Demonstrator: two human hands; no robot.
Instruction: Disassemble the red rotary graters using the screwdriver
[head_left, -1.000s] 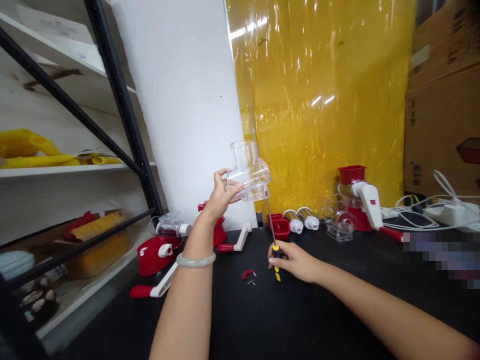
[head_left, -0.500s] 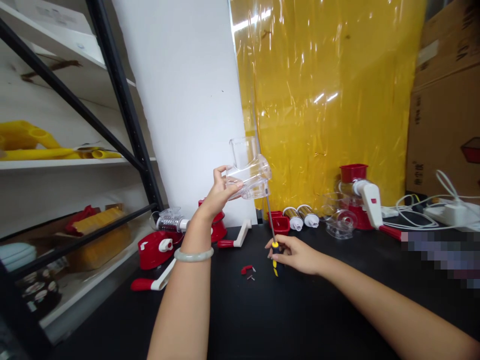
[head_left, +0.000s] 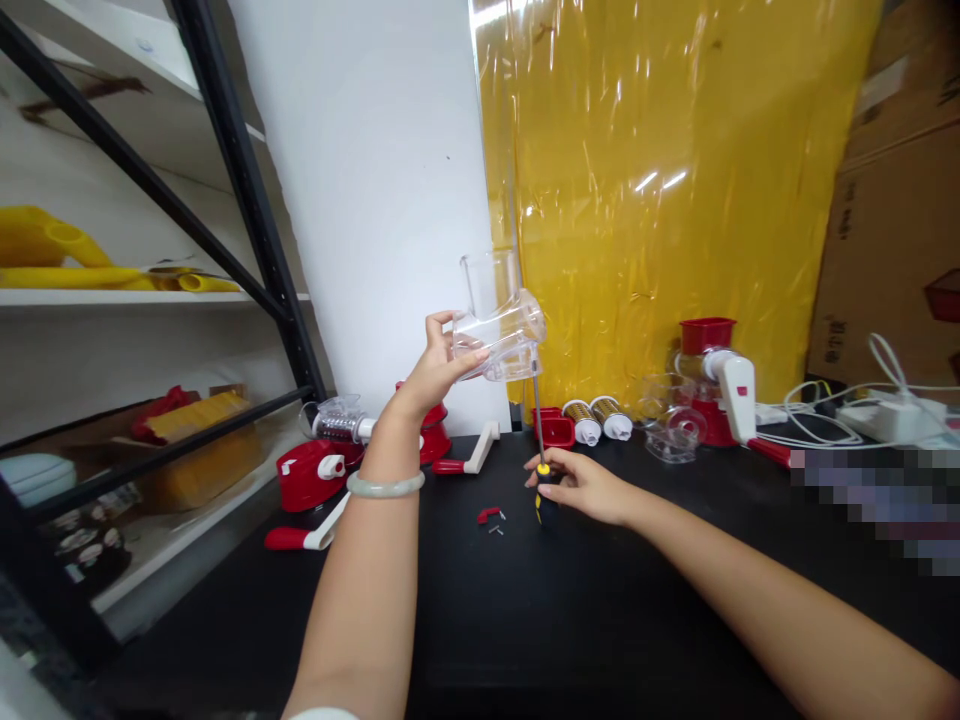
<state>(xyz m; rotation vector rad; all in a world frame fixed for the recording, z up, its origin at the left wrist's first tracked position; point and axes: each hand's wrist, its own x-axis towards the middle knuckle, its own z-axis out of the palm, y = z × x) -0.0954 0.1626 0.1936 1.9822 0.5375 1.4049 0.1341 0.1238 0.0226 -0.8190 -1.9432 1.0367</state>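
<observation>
My left hand is raised above the black table and grips a clear plastic grater housing with a square chute on top. My right hand is closed around the yellow-and-black handle of a screwdriver. Its shaft points straight up, and the tip meets the underside of the clear housing. A small red clip and a few loose screws lie on the table just left of my right hand.
Red-and-white rotary graters and a crank handle sit at the back left. Drum blades, a clear part and an assembled red grater stand against the yellow sheet. White cables lie at right. A black shelf frame stands left.
The view has tilted slightly, so everything sits a little higher in the picture. My right hand's fingers have shifted on the screwdriver handle. The housing stays held at the same place.
</observation>
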